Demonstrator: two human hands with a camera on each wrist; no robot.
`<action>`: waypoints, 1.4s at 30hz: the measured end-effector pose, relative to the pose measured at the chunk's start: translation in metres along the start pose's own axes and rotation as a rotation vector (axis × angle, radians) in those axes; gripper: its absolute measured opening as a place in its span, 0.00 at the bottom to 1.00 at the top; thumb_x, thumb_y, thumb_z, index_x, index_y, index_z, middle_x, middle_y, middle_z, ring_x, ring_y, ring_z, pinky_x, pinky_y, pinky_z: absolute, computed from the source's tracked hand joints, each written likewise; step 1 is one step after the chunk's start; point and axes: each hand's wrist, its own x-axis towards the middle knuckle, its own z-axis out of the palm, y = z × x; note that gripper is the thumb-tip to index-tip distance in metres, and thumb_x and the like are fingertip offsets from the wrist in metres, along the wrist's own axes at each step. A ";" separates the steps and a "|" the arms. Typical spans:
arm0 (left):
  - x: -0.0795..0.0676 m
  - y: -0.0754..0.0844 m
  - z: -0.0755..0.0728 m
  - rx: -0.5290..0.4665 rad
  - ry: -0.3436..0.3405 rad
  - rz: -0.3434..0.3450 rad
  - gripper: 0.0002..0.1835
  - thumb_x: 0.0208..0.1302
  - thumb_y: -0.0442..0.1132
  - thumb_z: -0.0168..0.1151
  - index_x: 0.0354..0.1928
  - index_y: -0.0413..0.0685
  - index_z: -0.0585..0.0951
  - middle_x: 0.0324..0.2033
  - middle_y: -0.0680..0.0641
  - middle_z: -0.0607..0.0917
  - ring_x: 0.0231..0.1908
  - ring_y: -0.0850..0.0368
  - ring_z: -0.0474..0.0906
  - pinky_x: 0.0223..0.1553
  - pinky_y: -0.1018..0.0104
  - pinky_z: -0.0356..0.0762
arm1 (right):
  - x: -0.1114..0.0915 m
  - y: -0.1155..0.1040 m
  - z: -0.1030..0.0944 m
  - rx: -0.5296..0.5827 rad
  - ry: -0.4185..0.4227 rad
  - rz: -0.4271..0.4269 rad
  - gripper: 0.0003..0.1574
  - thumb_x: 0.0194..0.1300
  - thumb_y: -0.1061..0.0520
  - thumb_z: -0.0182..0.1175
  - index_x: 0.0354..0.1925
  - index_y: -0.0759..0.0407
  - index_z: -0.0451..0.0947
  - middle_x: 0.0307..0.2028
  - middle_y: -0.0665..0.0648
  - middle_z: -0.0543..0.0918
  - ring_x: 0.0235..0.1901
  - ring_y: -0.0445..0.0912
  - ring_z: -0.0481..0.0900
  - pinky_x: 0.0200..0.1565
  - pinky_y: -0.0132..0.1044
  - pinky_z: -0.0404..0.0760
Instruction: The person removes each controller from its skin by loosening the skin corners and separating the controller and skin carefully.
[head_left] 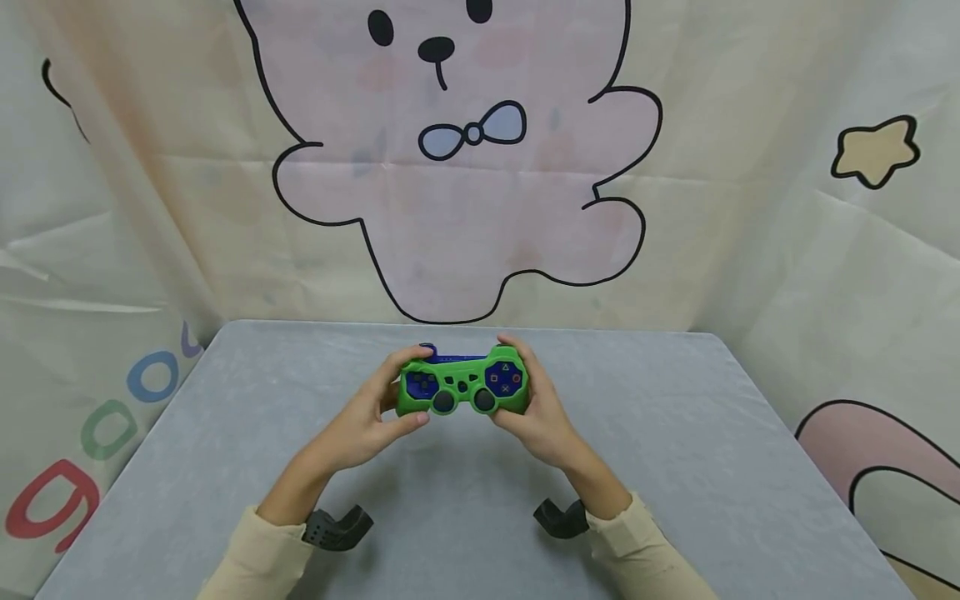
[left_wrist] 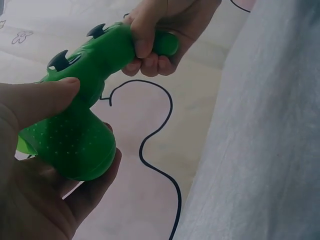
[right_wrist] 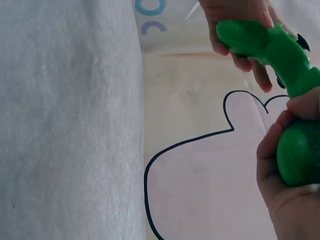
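A green game controller (head_left: 462,385) with dark blue button panels and two black thumbsticks is held up above the table, its face toward the head camera. My left hand (head_left: 375,421) grips its left side, with the thumb low by the handle and the index finger on the top edge. Around the right handle curls my right hand (head_left: 543,412), its index finger along the top corner. In the left wrist view the left thumb lies on the green controller (left_wrist: 75,145) and fingers wrap beneath its dotted handle. In the right wrist view the right fingers enclose the near handle (right_wrist: 300,155).
A grey cloth-covered table (head_left: 450,517) spreads below the hands. Behind it hangs a cream curtain (head_left: 697,208) printed with a bear outline, with side curtains left and right. Each wrist carries a black bracket (head_left: 337,529). Pale sleeves (head_left: 645,550) cover the forearms.
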 end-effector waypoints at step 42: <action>-0.001 0.004 0.009 -0.338 -0.248 -0.016 0.39 0.64 0.20 0.59 0.73 0.50 0.57 0.62 0.40 0.72 0.57 0.54 0.80 0.53 0.61 0.84 | -0.003 -0.009 -0.048 0.530 -0.708 -0.002 0.46 0.66 0.42 0.68 0.74 0.46 0.59 0.52 0.46 0.75 0.52 0.37 0.80 0.57 0.33 0.81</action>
